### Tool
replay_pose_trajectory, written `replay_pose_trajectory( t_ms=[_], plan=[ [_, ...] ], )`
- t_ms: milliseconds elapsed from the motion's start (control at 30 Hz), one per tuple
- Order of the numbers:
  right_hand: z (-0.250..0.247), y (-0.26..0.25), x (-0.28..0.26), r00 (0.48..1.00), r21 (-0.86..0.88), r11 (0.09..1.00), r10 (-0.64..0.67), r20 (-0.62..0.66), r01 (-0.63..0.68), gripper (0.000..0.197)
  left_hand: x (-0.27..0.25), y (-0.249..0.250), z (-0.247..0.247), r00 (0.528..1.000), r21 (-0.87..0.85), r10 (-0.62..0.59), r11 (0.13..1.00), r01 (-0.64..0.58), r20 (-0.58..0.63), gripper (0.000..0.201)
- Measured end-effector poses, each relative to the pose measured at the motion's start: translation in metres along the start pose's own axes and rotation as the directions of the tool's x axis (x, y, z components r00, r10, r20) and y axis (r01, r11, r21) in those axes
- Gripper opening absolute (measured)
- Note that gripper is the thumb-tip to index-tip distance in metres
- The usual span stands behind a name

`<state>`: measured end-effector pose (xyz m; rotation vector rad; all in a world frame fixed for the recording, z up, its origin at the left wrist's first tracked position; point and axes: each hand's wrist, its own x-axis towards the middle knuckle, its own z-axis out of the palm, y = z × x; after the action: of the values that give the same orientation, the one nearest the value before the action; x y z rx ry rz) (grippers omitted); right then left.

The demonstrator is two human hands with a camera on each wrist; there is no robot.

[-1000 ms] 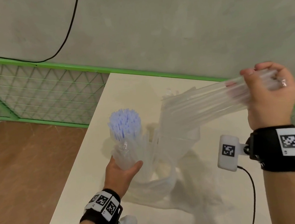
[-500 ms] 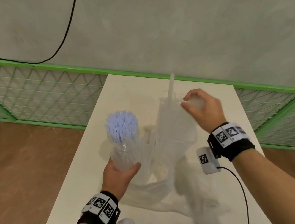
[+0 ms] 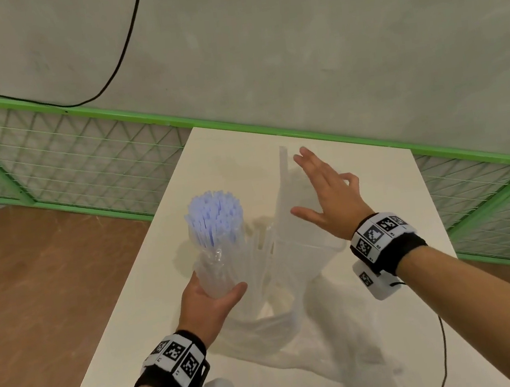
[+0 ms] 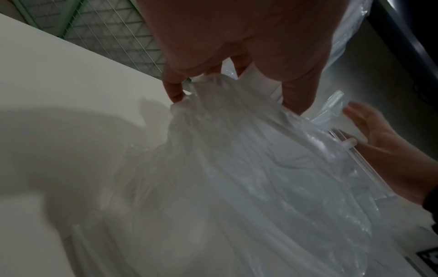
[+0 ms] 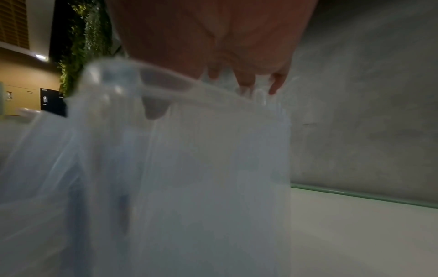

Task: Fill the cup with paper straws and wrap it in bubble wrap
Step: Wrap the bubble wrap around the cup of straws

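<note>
White table point(image 3: 374, 178) bears the straw-filled cup point(image 3: 215, 275) in left grip point(image 3: 209, 305); right hand point(image 3: 328, 197) spread apart.

Right hand point(image 3: 328, 197) now spread flat, apparently off the bubble wrap point(image 3: 295, 220)

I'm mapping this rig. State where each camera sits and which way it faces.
Head: looks down at the table; shows both forearms, left hand gripping the cup of straws.
Left wrist: looks along the palm onto bubble wrap.
Right wrist: looks along open right hand at wrap.
Shared: the bubble wrap.
</note>
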<state>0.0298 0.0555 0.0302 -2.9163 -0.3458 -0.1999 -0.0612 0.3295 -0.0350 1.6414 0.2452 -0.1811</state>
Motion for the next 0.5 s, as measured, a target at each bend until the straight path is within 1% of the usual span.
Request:
replay_pose_trajectory(
  t_ms=[33, 100, 167, 233, 300, 333, 400, 467, 500],
  plan=[
    [0.000, -0.001, 0.002, 0.999, 0.008, 1.000, -0.028, -0.030, 0.028, 0.092, 0.000, 0.000, 0.000, 1.000, 0.004, 0.001, 1.000, -0.001, 0.003, 0.048],
    [-0.002, -0.003, 0.007, 0.996, 0.041, 0.996, -0.082, -0.032, 0.083, 0.102, -0.001, 0.000, 0.000, 1.000, 0.014, 0.003, 1.000, -0.003, 0.005, 0.046],
    [-0.006, -0.005, 0.014, 0.993, 0.044, 0.992, -0.121, 0.014, 0.121, 0.113, -0.001, 0.000, -0.001, 1.000, 0.024, 0.007, 1.000, -0.007, 0.002, 0.045],
    [-0.009, -0.007, 0.020, 0.986, -0.001, 0.991, -0.136, 0.095, 0.136, 0.117, -0.001, 0.000, -0.002, 1.000, 0.027, 0.005, 1.000, -0.005, 0.000, 0.045],
    [-0.010, -0.006, 0.022, 0.983, -0.022, 0.992, -0.120, 0.142, 0.125, 0.110, -0.001, 0.000, -0.002, 1.000, 0.031, 0.005, 1.000, -0.005, -0.003, 0.045],
    [-0.009, -0.004, 0.021, 0.985, -0.022, 0.992, -0.119, 0.127, 0.122, 0.103, 0.000, 0.000, -0.002, 1.000, 0.030, 0.007, 1.000, -0.007, -0.004, 0.044],
    [-0.006, 0.001, 0.015, 0.988, -0.018, 0.988, -0.153, 0.032, 0.154, 0.085, 0.000, 0.000, -0.002, 1.000, 0.021, 0.012, 1.000, -0.012, -0.009, 0.044],
    [0.003, 0.008, 0.007, 0.973, -0.027, 0.976, -0.220, -0.071, 0.218, 0.066, 0.001, 0.000, -0.001, 1.000, 0.010, 0.011, 1.000, -0.011, -0.008, 0.046],
    [0.008, 0.011, 0.003, 0.967, -0.030, 0.972, -0.236, -0.093, 0.235, 0.059, 0.001, -0.001, -0.001, 1.000, 0.005, 0.008, 1.000, -0.008, -0.008, 0.047]
  ],
)
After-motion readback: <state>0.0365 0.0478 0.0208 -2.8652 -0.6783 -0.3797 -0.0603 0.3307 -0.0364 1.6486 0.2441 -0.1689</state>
